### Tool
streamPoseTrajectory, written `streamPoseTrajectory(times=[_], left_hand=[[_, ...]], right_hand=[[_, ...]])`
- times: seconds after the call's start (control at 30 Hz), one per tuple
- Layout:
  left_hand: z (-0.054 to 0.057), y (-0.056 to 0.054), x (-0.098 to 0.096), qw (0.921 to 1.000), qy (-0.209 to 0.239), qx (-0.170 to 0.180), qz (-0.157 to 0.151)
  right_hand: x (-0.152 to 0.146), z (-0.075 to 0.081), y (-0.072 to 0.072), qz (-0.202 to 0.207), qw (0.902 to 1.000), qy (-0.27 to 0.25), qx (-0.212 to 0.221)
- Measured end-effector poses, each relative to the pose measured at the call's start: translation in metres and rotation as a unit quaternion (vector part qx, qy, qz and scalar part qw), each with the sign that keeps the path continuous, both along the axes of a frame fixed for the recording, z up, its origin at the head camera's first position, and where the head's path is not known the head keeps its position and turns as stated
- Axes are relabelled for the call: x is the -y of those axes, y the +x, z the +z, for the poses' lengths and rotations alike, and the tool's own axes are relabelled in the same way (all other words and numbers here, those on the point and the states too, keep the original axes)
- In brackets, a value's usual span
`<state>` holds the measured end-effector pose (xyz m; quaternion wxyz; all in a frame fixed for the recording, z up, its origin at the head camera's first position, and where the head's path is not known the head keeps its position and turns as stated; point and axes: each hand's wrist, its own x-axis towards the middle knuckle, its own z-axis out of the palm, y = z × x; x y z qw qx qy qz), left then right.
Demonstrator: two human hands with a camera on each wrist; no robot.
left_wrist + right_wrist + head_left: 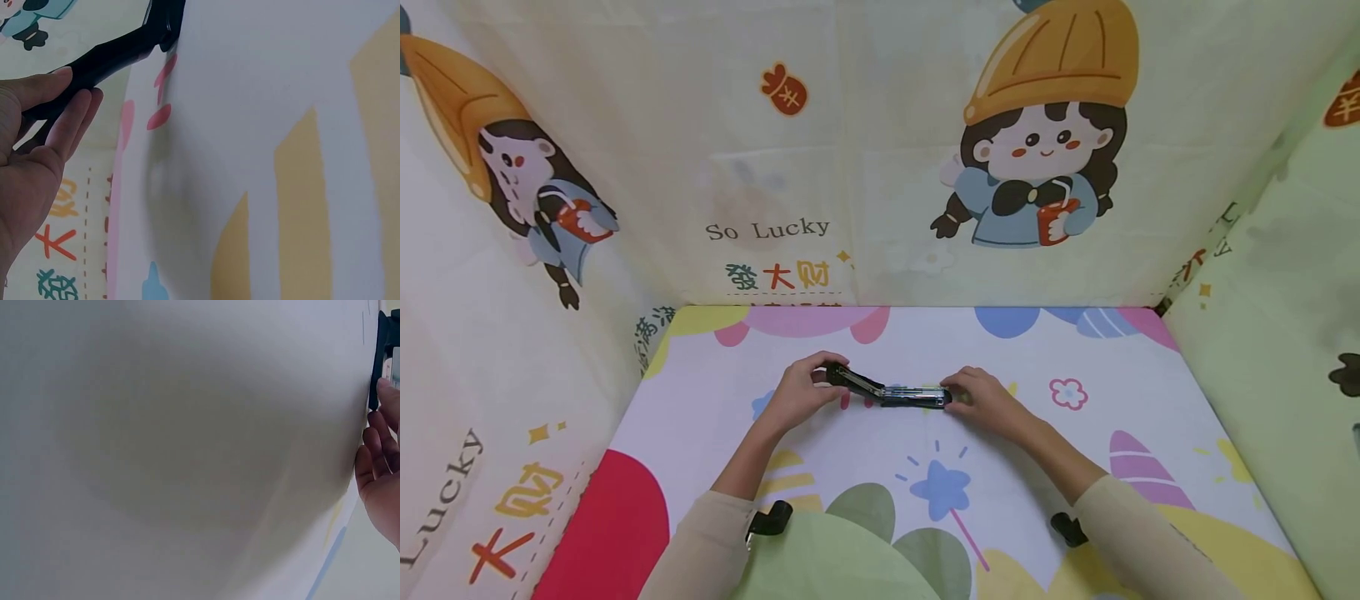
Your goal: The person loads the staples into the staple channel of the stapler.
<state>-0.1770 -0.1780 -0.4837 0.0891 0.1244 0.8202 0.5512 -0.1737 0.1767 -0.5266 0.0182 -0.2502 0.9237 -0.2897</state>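
A black stapler [914, 397], with shiny metal along its inner side, is unfolded at its hinge between the two hands. Its right half lies nearly level low over the tabletop, while the left half [106, 62] slants upward toward the left. The left hand [805, 390] grips the raised end, thumb on one side and fingers on the other. At the opposite end, the right hand [987, 402] pinches the tip between thumb and fingers. In the right wrist view only part of that hand [382, 450] and the stapler's dark edge [377, 369] show, at the right border.
A white tabletop cover [1000, 467] with colourful printed shapes lies under the hands. Cloth walls with cartoon prints [887, 167] stand at the back and both sides. Black wrist straps or mounts [771, 518] sit at both sleeves.
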Motion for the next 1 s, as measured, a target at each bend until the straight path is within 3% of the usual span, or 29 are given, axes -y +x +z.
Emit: streamPoseTrajectory(times=[0.2,0.57,0.8,1.0], left_hand=[[0.002,-0.001,-0.002,1.0000,0.003,0.003,0.003],[0.011,-0.002,-0.019,0.9988,-0.028,-0.040,0.008],[0.018,-0.003,-0.033,0.9987,0.002,-0.050,-0.014],[0.019,-0.003,-0.047,0.9974,-0.010,-0.064,-0.030]], right_hand=[[0.001,-0.002,-0.002,-0.001,1.0000,0.003,0.008],[0.004,0.003,0.000,-0.013,0.9995,-0.003,0.028],[0.006,0.004,0.000,-0.017,0.9993,0.007,0.034],[0.007,0.000,0.001,-0.020,0.9993,0.001,0.032]])
